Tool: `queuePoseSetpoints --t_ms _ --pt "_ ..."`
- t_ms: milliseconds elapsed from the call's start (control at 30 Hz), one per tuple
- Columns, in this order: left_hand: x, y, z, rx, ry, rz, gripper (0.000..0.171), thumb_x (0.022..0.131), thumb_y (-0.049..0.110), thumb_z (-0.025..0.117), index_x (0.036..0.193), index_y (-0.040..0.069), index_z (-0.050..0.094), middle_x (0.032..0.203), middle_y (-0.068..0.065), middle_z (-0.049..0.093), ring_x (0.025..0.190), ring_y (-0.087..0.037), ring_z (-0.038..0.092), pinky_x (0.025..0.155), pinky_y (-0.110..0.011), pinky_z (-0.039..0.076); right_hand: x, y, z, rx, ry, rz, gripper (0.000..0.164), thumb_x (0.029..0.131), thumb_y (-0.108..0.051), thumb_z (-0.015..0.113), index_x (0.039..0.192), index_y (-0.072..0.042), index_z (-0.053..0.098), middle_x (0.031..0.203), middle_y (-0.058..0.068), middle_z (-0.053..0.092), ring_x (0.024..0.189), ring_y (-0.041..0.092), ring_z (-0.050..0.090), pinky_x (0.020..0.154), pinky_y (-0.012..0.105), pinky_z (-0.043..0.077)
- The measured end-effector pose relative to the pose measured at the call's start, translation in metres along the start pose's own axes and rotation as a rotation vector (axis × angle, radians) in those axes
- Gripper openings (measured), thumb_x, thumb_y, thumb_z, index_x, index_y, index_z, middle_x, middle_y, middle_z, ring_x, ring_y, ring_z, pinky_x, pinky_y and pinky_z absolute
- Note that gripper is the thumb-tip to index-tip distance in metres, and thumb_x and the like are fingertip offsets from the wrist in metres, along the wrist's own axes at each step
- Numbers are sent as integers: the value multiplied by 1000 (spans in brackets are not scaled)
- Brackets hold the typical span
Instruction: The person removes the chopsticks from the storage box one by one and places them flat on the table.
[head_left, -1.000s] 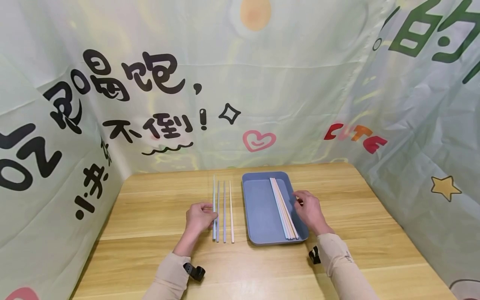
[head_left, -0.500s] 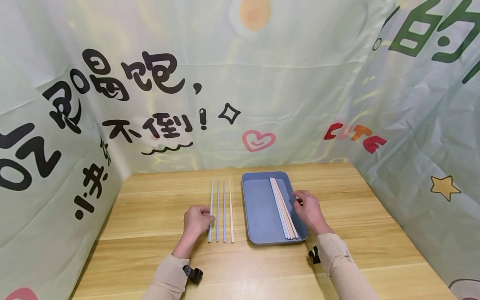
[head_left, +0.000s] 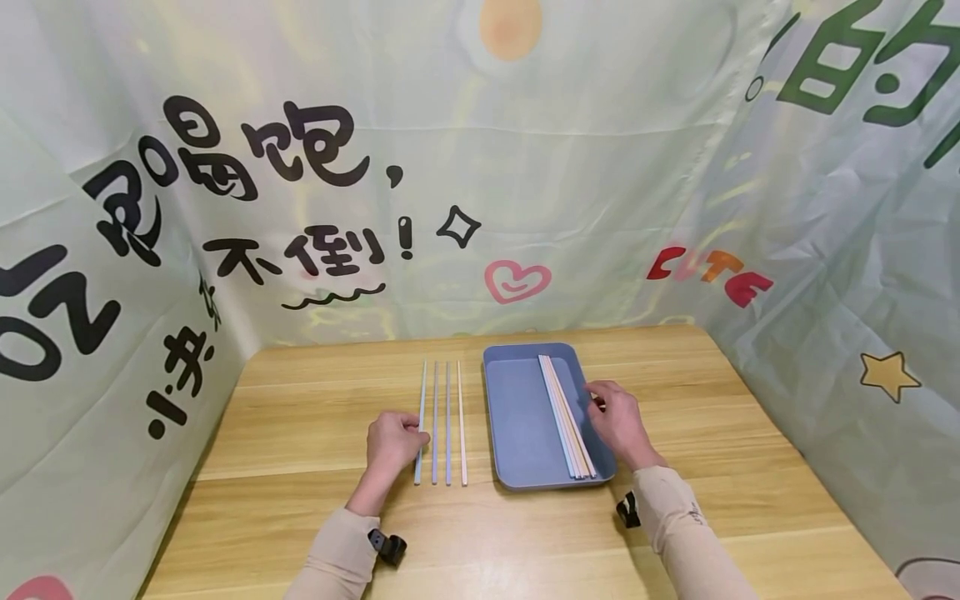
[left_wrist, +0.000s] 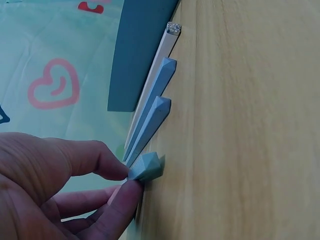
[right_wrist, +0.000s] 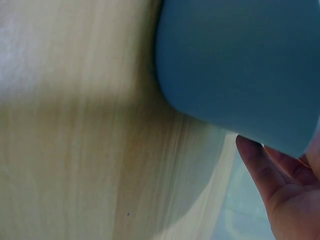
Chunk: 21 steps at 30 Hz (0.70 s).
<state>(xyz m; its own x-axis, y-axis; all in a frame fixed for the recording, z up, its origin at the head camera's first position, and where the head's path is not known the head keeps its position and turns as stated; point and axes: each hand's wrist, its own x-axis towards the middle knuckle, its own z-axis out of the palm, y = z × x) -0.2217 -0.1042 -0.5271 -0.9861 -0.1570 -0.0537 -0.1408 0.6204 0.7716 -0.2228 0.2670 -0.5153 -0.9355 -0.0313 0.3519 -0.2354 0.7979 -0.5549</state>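
We have four chopsticks (head_left: 448, 425) set out on the counter (head_left: 480, 546), a bundle (head_left: 565, 417) left in the tray (head_left: 525, 437); our left hand (head_left: 392, 439) pinches the blue-green chopstick (left_wrist: 148, 168); our right hand (head_left: 619, 423) touches the tray (gripping or not, we cannot tell).

Four chopsticks (head_left: 448, 423): were pale teal, two lavender-blue, pinkish white, left to right
Tray (head_left: 525, 442): was plain blue-grey
Table (head_left: 315, 442): showed yellow-brown wood grain
Backdrop (head_left: 585, 183): was pale green, black lettering (head_left: 405, 233) upper left

Pale cloth (head_left: 592, 183) behind wooden table (head_left: 750, 475)
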Motion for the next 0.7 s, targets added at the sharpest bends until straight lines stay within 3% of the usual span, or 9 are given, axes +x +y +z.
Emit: queuePoseSetpoints --t_ms 500,700 --pt "0 0 0 -3 11 13 27 79 6 81 105 -3 81 89 -11 79 78 -18 71 63 -27 54 1 1 1 5 -17 26 33 93 9 62 124 14 69 127 31 68 97 41 73 78 50 63" --pt "1 12 -2 -36 46 58 26 85 10 78 108 -3 80 92 -14 79 78 -21 72 63 -29 55 1 0 1 -1 -8 12 32 92 10 62 123 14 69 126 31 68 95 41 74 77 49 63"
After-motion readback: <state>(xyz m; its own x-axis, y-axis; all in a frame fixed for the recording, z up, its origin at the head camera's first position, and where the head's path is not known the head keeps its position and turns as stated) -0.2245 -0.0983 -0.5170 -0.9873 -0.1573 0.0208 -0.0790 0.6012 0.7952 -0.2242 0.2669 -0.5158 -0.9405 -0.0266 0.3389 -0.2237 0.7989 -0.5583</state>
